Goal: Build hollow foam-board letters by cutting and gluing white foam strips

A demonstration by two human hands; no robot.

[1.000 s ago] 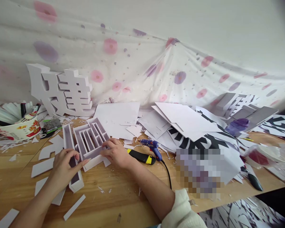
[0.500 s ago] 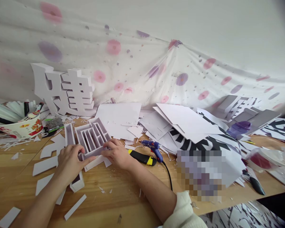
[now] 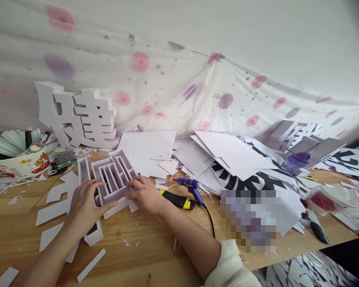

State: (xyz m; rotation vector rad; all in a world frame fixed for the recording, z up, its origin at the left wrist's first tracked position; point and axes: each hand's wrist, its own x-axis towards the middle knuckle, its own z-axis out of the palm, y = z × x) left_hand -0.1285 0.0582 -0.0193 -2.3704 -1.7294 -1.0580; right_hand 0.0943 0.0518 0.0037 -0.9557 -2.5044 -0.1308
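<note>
A white foam-board character frame (image 3: 112, 195) with narrow inner partitions lies on the wooden table, its open side up. My right hand (image 3: 146, 195) grips its front right corner, fingers bent over the wall. My left hand (image 3: 85, 201) is at its front left corner, thumb and index finger apart, with the thumb along the front wall. Whether the left fingers touch the frame I cannot tell. Left of it runs a long white strip-walled piece (image 3: 83, 169), partly hidden by the left hand. A yellow-and-black utility knife (image 3: 178, 200) lies just right of my right hand.
A blue glue gun (image 3: 194, 189) with a black cord lies beyond the knife. White cut pieces (image 3: 52, 212) are scattered at left. A finished white character (image 3: 80, 115) stands at the back near a paper bowl (image 3: 24, 163). White sheets (image 3: 233, 153) are piled at the back right.
My left thumb and index finger have spread apart at the frame's corner. The right hand keeps its place on the frame. The whole view has shifted slightly.
</note>
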